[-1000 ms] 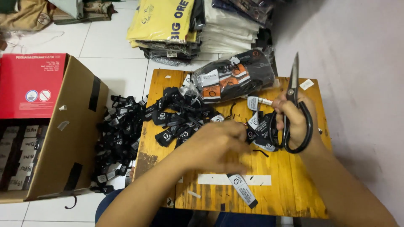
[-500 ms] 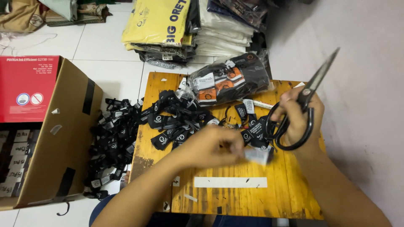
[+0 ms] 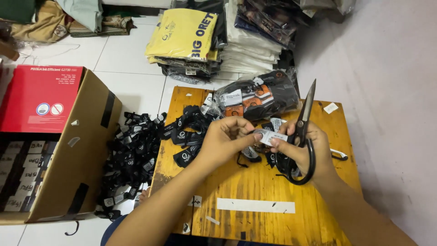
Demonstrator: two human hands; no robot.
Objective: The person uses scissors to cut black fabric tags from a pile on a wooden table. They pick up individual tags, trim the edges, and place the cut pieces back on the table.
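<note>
Pinching a small white tag [image 3: 269,136] above the counter [image 3: 255,218] centre, the left hand [image 3: 227,139] and right hand [image 3: 302,152] meet; the right grip also holds black scissors [image 3: 304,132], blades closed, pointing up.

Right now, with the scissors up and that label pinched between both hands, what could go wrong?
1. The right hand holds the black scissors and pinches the small white label too, so a slip could nick the left hand fingers close by.
2. The blades point up towards the bagged bundle; a jerk might pierce its plastic.
3. Black tags crowd the table edge and may slide off.
</note>
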